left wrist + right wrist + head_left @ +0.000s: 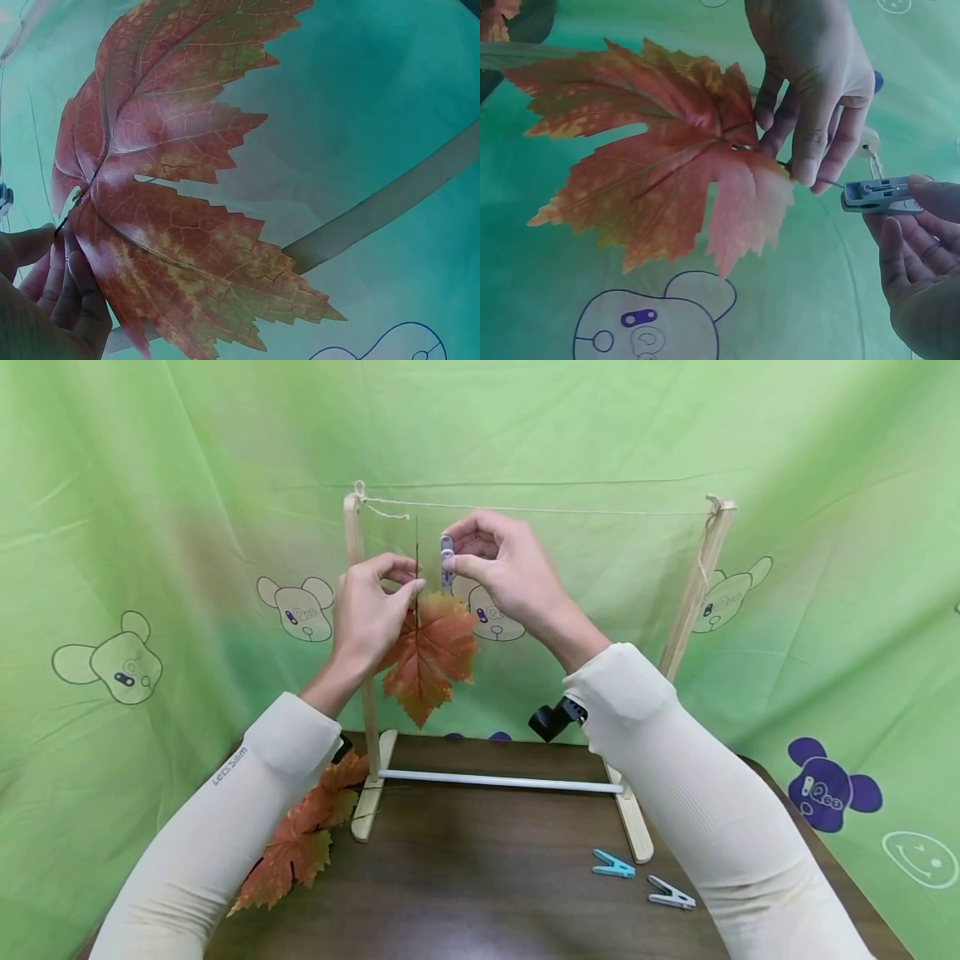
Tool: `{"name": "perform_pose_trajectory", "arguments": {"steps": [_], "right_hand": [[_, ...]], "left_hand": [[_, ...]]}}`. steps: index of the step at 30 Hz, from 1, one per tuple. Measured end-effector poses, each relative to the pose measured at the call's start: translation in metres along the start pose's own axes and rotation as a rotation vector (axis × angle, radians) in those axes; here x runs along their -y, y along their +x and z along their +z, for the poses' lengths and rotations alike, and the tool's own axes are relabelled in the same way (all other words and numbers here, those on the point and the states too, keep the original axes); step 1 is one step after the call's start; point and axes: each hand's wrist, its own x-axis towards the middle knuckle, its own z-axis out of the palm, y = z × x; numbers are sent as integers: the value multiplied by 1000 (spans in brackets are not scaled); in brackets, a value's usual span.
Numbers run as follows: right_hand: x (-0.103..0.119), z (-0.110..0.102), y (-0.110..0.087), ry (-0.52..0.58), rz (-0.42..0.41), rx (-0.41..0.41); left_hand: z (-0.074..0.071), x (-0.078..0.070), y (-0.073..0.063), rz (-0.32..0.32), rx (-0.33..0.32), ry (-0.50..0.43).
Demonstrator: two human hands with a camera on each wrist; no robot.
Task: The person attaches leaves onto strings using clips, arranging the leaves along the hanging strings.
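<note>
My left hand [372,607] pinches the thin dark stem of an orange-red artificial maple leaf [429,660], which hangs down below the fingers. In the left wrist view the leaf [172,187] spreads out beyond the thumb and fingertips. Just to the right, my right hand [506,560] pinches a grey-blue clothespin [447,562] between thumb and fingers, held upright. The right wrist view has this clothespin [881,195] close to the leaf's stem. Both hands are a little below a string [540,510] tied between two wooden posts.
The wooden posts [693,585] stand on flat feet joined by a white rod [498,781]. More maple leaves [300,839] lie at the table's left, partly behind my left sleeve. A turquoise clothespin [613,864] and a grey one [671,893] lie at right on the brown table [480,877].
</note>
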Motion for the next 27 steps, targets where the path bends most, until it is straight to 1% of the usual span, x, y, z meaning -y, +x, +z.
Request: {"name": "perform_pose_trajectory", "arguments": {"steps": [7, 14, 19, 27], "right_hand": [[11, 1, 9, 44, 7, -13], [23, 3, 19, 38, 14, -49], [30, 4, 24, 67, 4, -72], [42, 0, 36, 81, -28, -94]], "left_hand": [[-1, -1, 2, 14, -6, 3], [-1, -1, 3, 21, -3, -2], [0, -1, 3, 20, -5, -11], [1, -2, 4, 9, 3, -27]]}}
